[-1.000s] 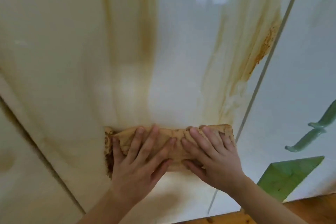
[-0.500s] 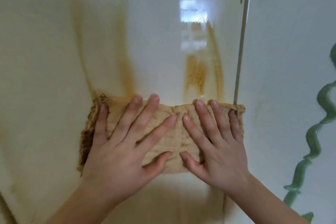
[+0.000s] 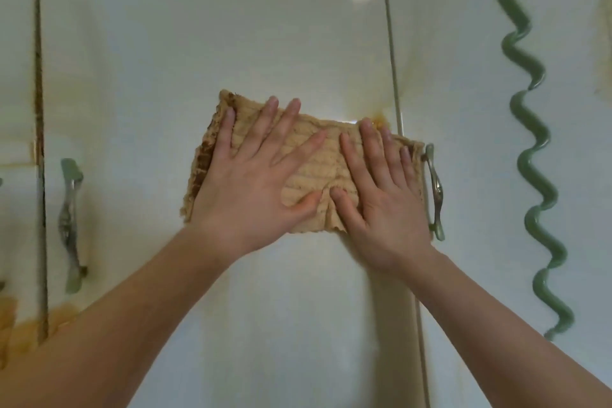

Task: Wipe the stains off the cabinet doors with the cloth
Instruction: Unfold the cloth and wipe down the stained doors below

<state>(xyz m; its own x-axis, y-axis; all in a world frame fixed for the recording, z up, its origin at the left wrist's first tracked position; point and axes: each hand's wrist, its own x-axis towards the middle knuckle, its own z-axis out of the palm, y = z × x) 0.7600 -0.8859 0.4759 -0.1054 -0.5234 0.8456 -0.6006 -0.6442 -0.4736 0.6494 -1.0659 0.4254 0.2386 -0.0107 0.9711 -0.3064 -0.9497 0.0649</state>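
A tan, brown-soiled cloth lies flat against the glossy white cabinet door. My left hand presses on its left half with fingers spread. My right hand presses on its right half, fingers spread too. Just above my right fingertips, beside the door gap, a small orange-brown stain shows. A larger orange stain sits at the lower left across the left door gap.
A green-tipped metal handle is right beside the cloth's right edge. Another handle hangs on the left. A wavy green decoration runs down the right door. The left gap is lined with brown grime.
Both hands have pushed the cloth up the door, from near its bottom to handle height. The long brown streaks seen earlier are gone from the door's middle.
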